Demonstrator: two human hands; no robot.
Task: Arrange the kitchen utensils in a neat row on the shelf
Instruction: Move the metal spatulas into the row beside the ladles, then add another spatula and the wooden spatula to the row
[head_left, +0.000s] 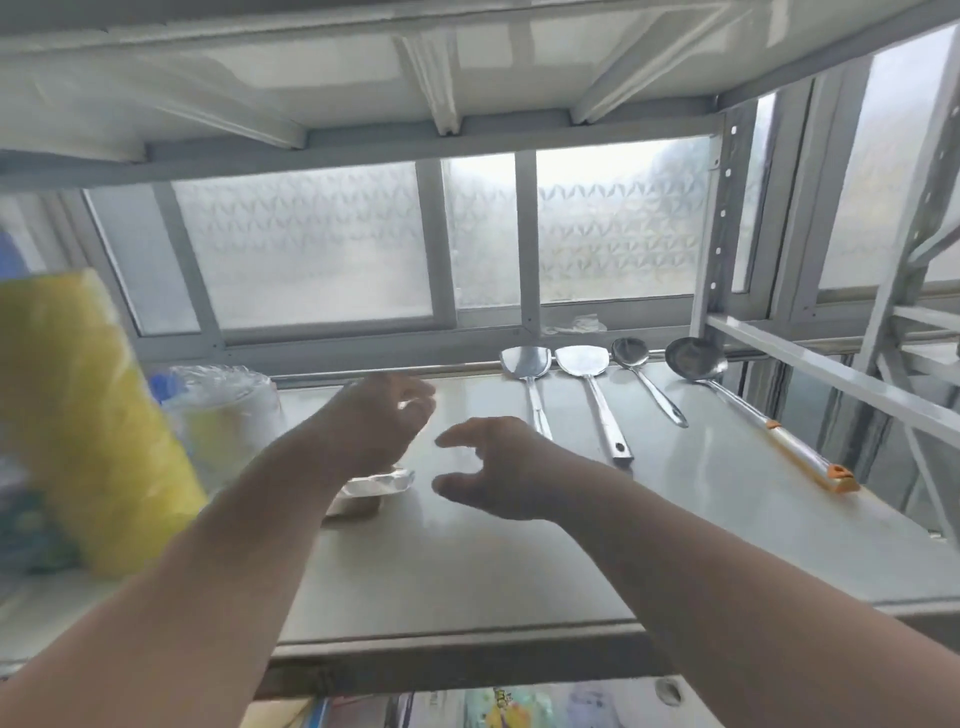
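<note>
Four steel utensils lay in a row at the shelf's (519, 561) back right: two spatulas (525, 360), a spoon (631, 354), a ladle (696, 358). Your left hand (382, 421) curled around something blurred; your right hand (493, 467) hovered spread, empty.

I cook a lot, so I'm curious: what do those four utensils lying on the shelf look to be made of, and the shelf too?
The two spatulas, the spoon and the ladle look like polished steel: grey and mirror-bright. The ladle's handle end is orange, probably plastic. The shelf seems to be pale painted metal with a slight sheen.
</note>
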